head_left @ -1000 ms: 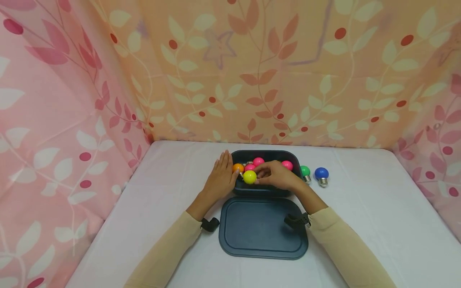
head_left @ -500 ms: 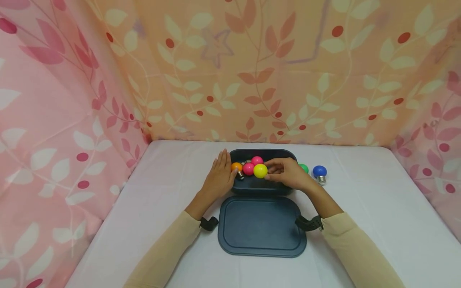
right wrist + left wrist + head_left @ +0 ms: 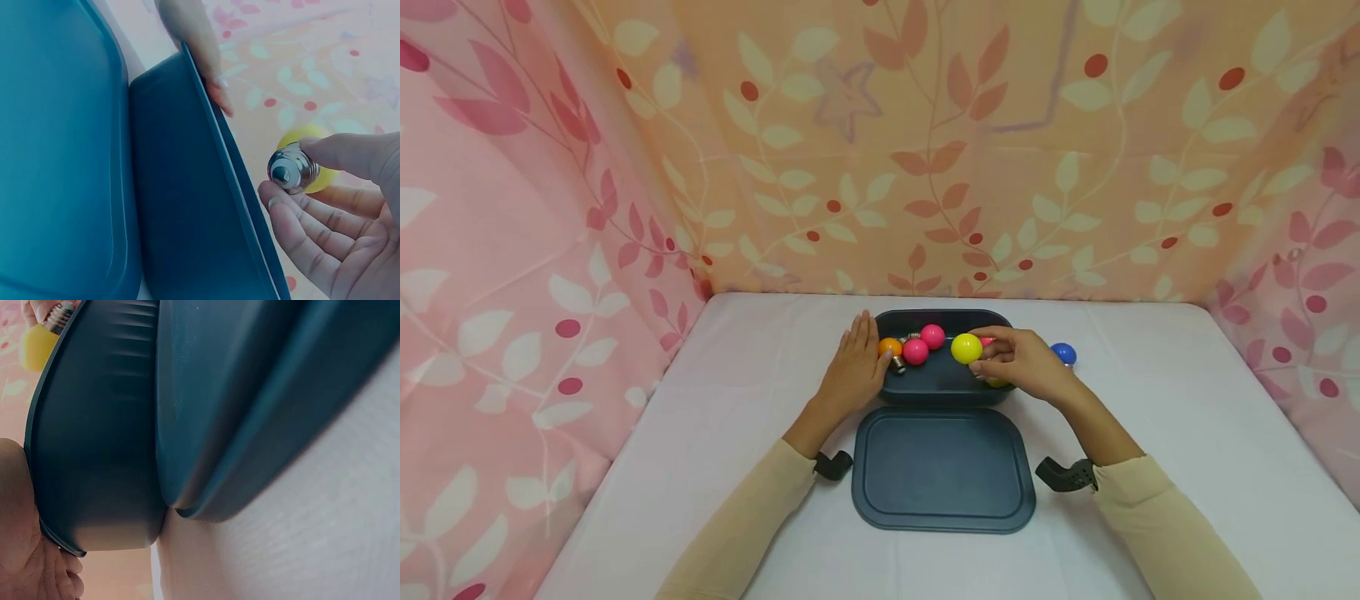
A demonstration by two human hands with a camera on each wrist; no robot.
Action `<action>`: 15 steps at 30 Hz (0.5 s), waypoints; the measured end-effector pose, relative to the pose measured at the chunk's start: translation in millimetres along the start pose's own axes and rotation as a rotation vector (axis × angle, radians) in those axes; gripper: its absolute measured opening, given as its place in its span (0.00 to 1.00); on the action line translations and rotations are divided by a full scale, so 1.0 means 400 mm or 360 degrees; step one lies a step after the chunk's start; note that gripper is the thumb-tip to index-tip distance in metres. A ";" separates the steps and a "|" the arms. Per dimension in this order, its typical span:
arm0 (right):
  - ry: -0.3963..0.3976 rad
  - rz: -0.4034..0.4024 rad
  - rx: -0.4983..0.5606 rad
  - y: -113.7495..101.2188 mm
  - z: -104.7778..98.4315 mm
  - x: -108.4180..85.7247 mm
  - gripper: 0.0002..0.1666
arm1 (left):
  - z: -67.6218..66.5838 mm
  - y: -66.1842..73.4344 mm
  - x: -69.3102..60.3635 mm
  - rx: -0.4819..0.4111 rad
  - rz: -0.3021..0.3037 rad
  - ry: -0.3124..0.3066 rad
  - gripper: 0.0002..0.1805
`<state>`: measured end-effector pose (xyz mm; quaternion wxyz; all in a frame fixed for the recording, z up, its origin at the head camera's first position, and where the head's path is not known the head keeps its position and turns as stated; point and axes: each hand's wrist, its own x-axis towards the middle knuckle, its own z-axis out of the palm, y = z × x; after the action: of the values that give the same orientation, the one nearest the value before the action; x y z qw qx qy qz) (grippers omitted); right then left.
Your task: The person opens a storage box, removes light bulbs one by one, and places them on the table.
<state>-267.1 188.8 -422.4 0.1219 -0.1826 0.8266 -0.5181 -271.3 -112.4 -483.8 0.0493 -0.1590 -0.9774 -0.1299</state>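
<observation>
My right hand [image 3: 1026, 362] pinches a yellow light bulb [image 3: 966, 349] by its metal screw base, above the right half of a dark box [image 3: 943, 396]. In the right wrist view, thumb and fingers hold the base [image 3: 290, 172] from either side. Flat against the box's left end rests my left hand [image 3: 853, 367], fingers straight, its thumb by an orange bulb [image 3: 890, 346]. Inside lie two pink bulbs, the nearer pink bulb [image 3: 915, 352] beside the orange one. Part of another pink bulb [image 3: 987, 341] and something yellow [image 3: 997, 383] show beside my right hand, mostly hidden.
A dark flat lid [image 3: 943, 471] lies on the white tabletop [image 3: 760, 350], directly in front of the box. To the right of the box is a blue bulb [image 3: 1063, 353], partly covered by my right hand. Patterned curtains [image 3: 820, 167] enclose the table's back and sides.
My right hand has carried the yellow bulb rightward across the box, away from the orange and pink bulbs. It now hides the green bulb outside. My left hand has stayed at the box's end.
</observation>
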 end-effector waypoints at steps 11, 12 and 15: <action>0.0115 0.0028 -0.0004 0.027 -0.058 -0.061 0.35 | -0.001 -0.001 -0.001 -0.0013 0.0013 -0.0002 0.38; 0.0124 0.0037 -0.0007 0.027 -0.062 -0.066 0.36 | -0.001 -0.001 -0.002 -0.0016 0.0009 -0.0006 0.38; 0.0165 0.0079 -0.0043 0.027 -0.075 -0.078 0.37 | 0.000 -0.003 -0.001 -0.0019 0.0009 -0.0008 0.38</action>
<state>-252.4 230.9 -418.8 0.0894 -0.1366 0.8430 -0.5126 -271.2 -113.5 -484.0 0.0462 -0.1624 -0.9763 -0.1352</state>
